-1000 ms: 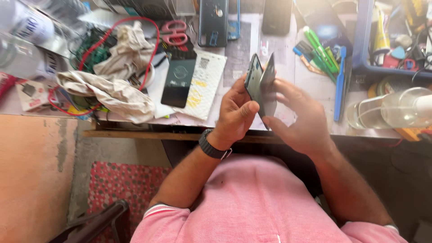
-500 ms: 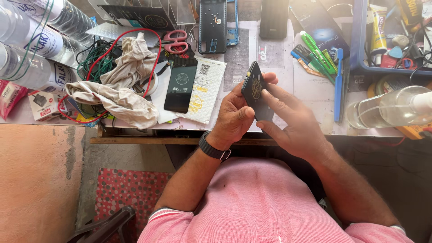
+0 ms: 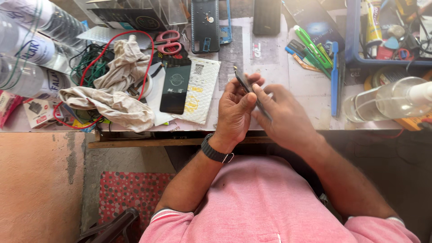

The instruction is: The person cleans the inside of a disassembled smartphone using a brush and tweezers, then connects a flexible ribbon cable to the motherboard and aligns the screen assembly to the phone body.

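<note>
Gripping a dark phone (image 3: 248, 87) edge-on between both hands above the table (image 3: 288, 90) edge: my left hand (image 3: 236, 110) closed round it, right hand (image 3: 285, 119) fingers pinching its lower side. Black packet (image 3: 175, 85) lies left, near rags (image 3: 112, 105).

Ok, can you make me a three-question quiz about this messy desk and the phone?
1. Where are the scissors?
A. on the floor
B. on the desk, above the crumpled cloth
C. in the blue tray

2. What colour are the scissor handles?
A. pink-red
B. yellow
C. white

3. How is the phone held?
A. lying flat on the desk
B. by the left hand and right hand
C. by one hand only

Answers: B, they lie beside the cloth; A, the handles look pink-red; B, both hands grip it above the desk edge.
</note>
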